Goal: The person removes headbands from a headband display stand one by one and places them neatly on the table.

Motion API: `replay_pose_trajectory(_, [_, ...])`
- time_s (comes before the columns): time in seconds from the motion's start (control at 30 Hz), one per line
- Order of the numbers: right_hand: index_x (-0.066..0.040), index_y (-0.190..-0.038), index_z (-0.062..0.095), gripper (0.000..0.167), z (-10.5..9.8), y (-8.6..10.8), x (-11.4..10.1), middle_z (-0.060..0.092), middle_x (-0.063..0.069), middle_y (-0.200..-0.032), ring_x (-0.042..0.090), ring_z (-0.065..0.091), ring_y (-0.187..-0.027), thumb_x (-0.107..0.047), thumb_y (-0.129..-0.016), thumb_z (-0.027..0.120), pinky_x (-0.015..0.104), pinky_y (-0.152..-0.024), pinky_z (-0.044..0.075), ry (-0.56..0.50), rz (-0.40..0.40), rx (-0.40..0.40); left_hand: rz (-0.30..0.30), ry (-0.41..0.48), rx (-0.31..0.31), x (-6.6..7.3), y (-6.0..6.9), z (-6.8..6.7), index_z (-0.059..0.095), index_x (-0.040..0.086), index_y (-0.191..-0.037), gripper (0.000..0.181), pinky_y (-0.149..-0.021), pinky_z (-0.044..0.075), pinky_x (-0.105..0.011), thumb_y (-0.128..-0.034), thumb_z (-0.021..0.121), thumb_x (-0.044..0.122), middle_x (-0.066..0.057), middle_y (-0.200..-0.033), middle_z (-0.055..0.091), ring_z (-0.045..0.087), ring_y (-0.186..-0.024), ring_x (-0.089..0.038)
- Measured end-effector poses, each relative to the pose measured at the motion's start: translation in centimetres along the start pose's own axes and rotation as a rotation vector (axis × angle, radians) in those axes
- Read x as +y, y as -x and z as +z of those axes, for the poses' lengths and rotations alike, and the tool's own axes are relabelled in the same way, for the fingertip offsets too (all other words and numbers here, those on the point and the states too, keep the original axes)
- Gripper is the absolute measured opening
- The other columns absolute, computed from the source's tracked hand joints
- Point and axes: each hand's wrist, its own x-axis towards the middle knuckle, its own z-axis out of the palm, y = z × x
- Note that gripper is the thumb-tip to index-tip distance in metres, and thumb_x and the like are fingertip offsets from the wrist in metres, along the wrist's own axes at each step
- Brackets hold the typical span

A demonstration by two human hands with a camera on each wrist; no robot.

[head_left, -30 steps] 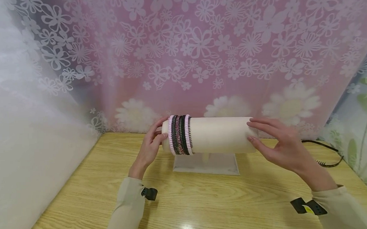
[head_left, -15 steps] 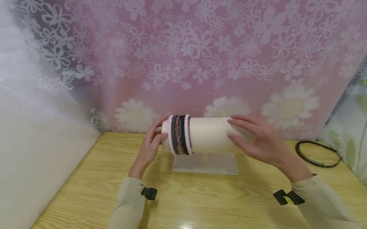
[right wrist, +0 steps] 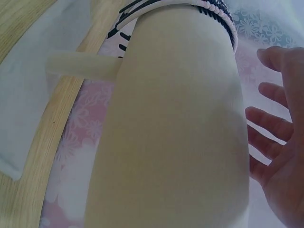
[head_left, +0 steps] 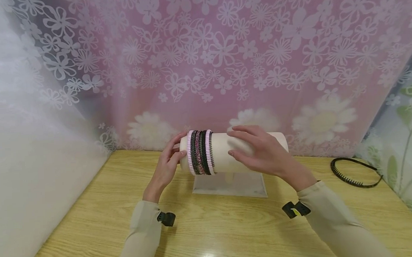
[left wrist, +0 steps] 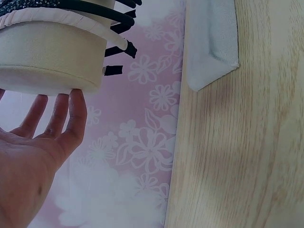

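A cream cylindrical headband stand point(head_left: 224, 154) lies level over its flat base point(head_left: 240, 186). Several headbands point(head_left: 201, 153), pink, black and glittery, sit side by side round its left part; some have comb teeth. At the left end of the cylinder is my left hand point(head_left: 165, 166); the left wrist view shows its fingertips point(left wrist: 76, 97) touching the flat end face. My right hand point(head_left: 263, 151) is spread in front of the cylinder's bare right part, to the right of the headbands. The right wrist view shows its loosely bent fingers point(right wrist: 268, 121) beside the cylinder, holding nothing.
One more black toothed headband point(head_left: 355, 172) lies on the wooden table point(head_left: 209, 230) at the right. A pink flowered curtain point(head_left: 203, 60) hangs behind the stand, with white sheeting point(head_left: 50, 149) along the left side.
My right hand has moved left along the cylinder, from its right end towards the headbands, uncovering the loose black headband. My left hand has stayed at the left end.
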Motion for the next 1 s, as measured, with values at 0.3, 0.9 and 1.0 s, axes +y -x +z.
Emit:
replay_pose_trajectory(0.3, [-0.010, -0.135, 0.066, 0.057, 1.4, -1.5, -0.2, 0.065, 0.014, -0.135, 0.035, 0.061, -0.126, -0.035, -0.086, 0.082, 0.053, -0.102, 0.049, -0.021, 0.012, -0.107, 0.001, 0.003, -0.002, 0.0, 0.0, 0.1, 0.042, 0.029, -0.156, 0.052, -0.089, 0.054, -0.042, -0.1051, 0.048, 0.023, -0.006, -0.152, 0.045, 0.057, -0.132, -0.033])
replay_pose_trajectory(0.9, [-0.022, -0.144, 0.059, 0.069, 2.6, -2.2, -0.9, 0.063, 0.007, -0.140, 0.032, 0.059, -0.128, -0.060, -0.088, 0.071, 0.058, -0.104, 0.044, 0.178, 0.108, -0.263, -0.050, 0.072, -0.063, -0.3, -0.2, 0.1, 0.033, 0.033, -0.159, 0.056, -0.077, 0.055, -0.041, -0.1051, 0.042, 0.027, -0.007, -0.154, 0.040, 0.056, -0.120, -0.033])
replay_pose_trajectory(1.0, [-0.025, -0.146, 0.058, 0.070, 2.7, -2.2, -0.9, 0.063, 0.006, -0.139, 0.031, 0.059, -0.128, -0.062, -0.088, 0.070, 0.058, -0.104, 0.044, 0.192, 0.115, -0.274, -0.090, 0.097, -0.074, -0.2, -0.3, 0.1, 0.030, 0.035, -0.160, 0.057, -0.077, 0.057, -0.044, -0.1041, 0.041, 0.030, -0.007, -0.155, 0.037, 0.054, -0.117, -0.034])
